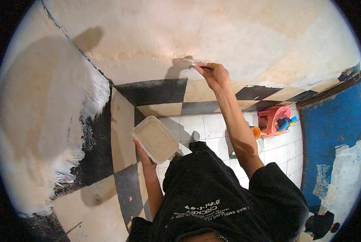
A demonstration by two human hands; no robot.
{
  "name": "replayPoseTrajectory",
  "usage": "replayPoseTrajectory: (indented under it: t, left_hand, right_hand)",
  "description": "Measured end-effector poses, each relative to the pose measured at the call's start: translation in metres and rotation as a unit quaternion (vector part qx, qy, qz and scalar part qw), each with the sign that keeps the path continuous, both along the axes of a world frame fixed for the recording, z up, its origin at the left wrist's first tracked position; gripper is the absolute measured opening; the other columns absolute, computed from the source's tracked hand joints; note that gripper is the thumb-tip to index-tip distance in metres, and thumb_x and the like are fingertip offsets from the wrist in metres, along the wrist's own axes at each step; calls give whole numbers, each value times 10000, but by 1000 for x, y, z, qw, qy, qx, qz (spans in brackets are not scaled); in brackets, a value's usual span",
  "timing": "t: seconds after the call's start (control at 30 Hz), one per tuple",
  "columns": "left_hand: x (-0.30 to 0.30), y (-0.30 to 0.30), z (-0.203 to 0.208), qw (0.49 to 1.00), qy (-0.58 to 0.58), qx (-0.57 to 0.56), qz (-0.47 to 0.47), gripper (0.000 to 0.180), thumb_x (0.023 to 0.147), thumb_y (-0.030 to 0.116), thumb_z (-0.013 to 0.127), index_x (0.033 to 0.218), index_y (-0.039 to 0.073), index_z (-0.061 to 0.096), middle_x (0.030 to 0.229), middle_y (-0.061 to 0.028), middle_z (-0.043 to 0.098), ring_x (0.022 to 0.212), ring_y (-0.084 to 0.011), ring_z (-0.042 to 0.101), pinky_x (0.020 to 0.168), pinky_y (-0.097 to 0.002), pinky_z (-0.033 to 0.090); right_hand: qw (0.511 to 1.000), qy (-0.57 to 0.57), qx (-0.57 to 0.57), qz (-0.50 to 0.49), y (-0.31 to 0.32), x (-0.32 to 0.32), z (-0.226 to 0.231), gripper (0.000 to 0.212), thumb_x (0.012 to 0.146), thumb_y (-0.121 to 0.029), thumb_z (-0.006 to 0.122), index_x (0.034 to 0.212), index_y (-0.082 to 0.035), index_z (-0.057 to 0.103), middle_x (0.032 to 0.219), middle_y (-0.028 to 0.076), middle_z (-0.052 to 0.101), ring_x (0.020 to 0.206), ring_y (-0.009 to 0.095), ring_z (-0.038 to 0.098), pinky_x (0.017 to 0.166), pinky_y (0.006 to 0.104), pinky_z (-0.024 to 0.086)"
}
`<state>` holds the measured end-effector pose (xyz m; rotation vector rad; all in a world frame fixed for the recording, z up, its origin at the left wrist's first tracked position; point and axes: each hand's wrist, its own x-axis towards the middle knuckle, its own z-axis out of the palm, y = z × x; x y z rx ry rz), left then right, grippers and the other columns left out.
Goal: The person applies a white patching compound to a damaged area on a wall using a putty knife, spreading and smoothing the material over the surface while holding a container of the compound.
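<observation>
My left hand (143, 154) grips the side of a rectangular whitish tub (169, 155), which holds a smooth pale cream material. Stretched up and forward, my right hand (215, 76) pinches a thin, flat, pale tool (200, 63) at the wall (148, 48). The tool's exact kind is hard to make out. It lies close along the cream-painted surface, and its shadow falls just to the left. Whether it touches the wall cannot be told.
Black and cream squares (156, 92) run along the lower wall, and the left wall (43, 121) has patchy white over black. A pink plastic stool (269, 120), an orange scoop-like vessel (256, 132) and a blue door (329, 117) are at the right. White tiles (214, 125) cover the floor.
</observation>
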<state>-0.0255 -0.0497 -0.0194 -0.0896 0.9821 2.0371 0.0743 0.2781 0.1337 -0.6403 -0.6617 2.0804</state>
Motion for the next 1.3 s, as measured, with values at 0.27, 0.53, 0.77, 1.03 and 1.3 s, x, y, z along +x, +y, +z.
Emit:
replayPoseTrajectory:
  t: [0.27, 0.53, 0.77, 1.03, 1.3]
  left_hand:
    - [8, 1, 2, 999, -11, -40, 4, 767, 881, 628, 373, 1386, 58, 289, 1363, -143, 400, 1204, -284, 453, 980, -403, 407]
    - [1, 0, 6, 1000, 8, -2, 1, 744, 898, 619, 334, 1390, 63, 281, 1370, -151, 386, 1222, -290, 434, 982, -408, 406]
    - [6, -5, 3, 1000, 1, -21, 17, 751, 892, 620, 348, 1391, 63, 277, 1386, -152, 369, 1230, -296, 425, 996, -422, 397]
    - [4, 1, 11, 999, -30, -4, 13, 718, 906, 599, 339, 1394, 74, 282, 1382, -138, 385, 1239, -291, 421, 1019, -409, 376]
    - [3, -2, 11, 999, -28, -34, 22, 734, 896, 614, 349, 1393, 78, 281, 1377, -135, 384, 1217, -290, 438, 996, -411, 398]
  right_hand:
    - [989, -54, -137, -5, -4, 3, -66, 257, 883, 61, 337, 1035, 269, 341, 1020, 298, 489, 873, 366, 585, 796, 413, 579]
    - [988, 65, -134, 37, 41, -40, -6, 295, 921, 47, 264, 1111, 271, 285, 1163, 348, 389, 1068, 437, 487, 939, 442, 509]
    - [999, 4, -49, 10, -22, 31, 9, 294, 912, 37, 251, 1097, 262, 292, 1122, 353, 407, 1077, 418, 491, 971, 463, 479]
    - [981, -125, -146, -35, 69, 34, -100, 419, 884, -167, 555, 985, 229, 463, 987, 245, 588, 857, 269, 616, 753, 302, 541]
    - [990, -95, 102, 35, 26, 41, 31, 276, 921, 7, 312, 1048, 235, 401, 1069, 305, 473, 973, 375, 549, 919, 408, 513]
